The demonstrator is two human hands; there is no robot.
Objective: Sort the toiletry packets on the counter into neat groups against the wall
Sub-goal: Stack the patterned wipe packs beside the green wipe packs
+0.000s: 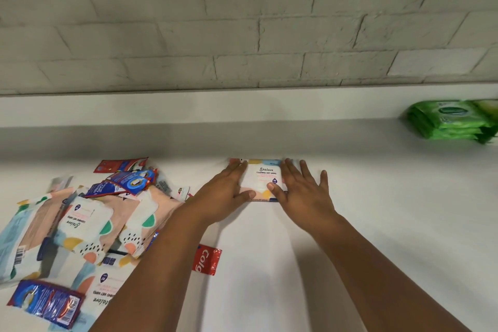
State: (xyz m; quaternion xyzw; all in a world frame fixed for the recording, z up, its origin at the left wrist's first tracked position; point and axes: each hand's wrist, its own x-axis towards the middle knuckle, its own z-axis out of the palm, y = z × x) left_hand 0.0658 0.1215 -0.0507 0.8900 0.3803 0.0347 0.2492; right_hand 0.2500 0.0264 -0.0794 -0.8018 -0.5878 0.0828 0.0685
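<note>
A pastel wet wipes pack (265,178) lies flat on the white counter (377,210), its far edge against the low white backsplash (188,129). My left hand (225,191) rests on its left side and my right hand (299,188) on its right side, fingers straight and thumbs laid on the pack's front. To the left sits a loose heap of matching wet wipes packs (89,224) mixed with blue sachets (129,182) and red sachets (121,164). A red toothpaste packet (207,261) lies under my left forearm.
A stack of green wipes packs (450,121) stands against the backsplash at the far right. A blue sachet (45,302) lies at the front left. Above the backsplash rises a white brick wall (242,21). Bare counter stretches between the pastel pack and the green stack.
</note>
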